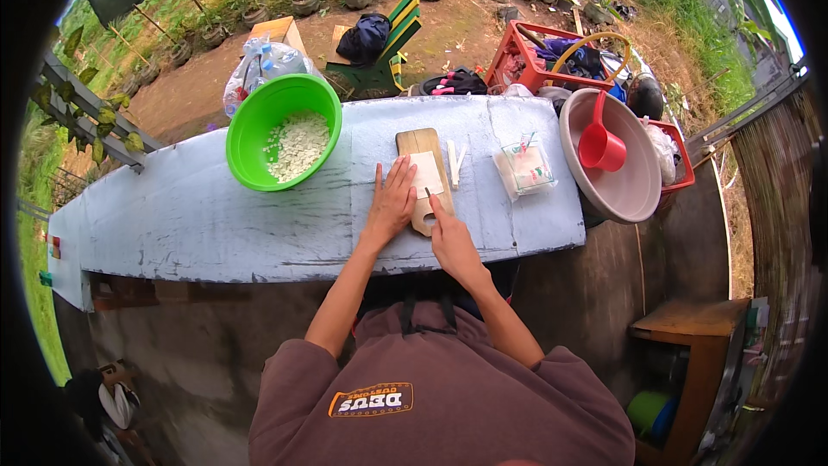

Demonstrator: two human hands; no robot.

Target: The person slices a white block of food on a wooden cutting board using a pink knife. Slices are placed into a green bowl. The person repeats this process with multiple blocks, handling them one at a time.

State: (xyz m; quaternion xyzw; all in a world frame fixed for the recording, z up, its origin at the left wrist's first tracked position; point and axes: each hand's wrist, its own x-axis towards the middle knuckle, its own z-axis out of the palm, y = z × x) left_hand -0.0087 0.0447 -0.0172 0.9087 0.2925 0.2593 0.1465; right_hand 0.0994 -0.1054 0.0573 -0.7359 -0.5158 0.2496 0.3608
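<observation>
A wooden cutting board point(420, 140) with a hole in its near end lies on the table before me. On it rests a flat, pale square slab of food point(427, 176). My left hand point(393, 197) lies flat, its fingertips on the slab's left side. In my right hand point(451, 236) is a knife point(427, 192); only a small dark part of it shows by the slab's near edge. Several thin white strips point(455, 165) lie just right of the board. A green plastic basin point(326, 113) to the left holds many small, pale cut pieces point(299, 145).
The board stands on a long metal-covered table point(194, 220). Rightward lies a clear plastic pack of white food point(525, 168). Past it, a large basin point(637, 188) holds a red dipper point(603, 147). A red crate point(517, 55) and a bag of bottles point(278, 61) are beyond the far edge.
</observation>
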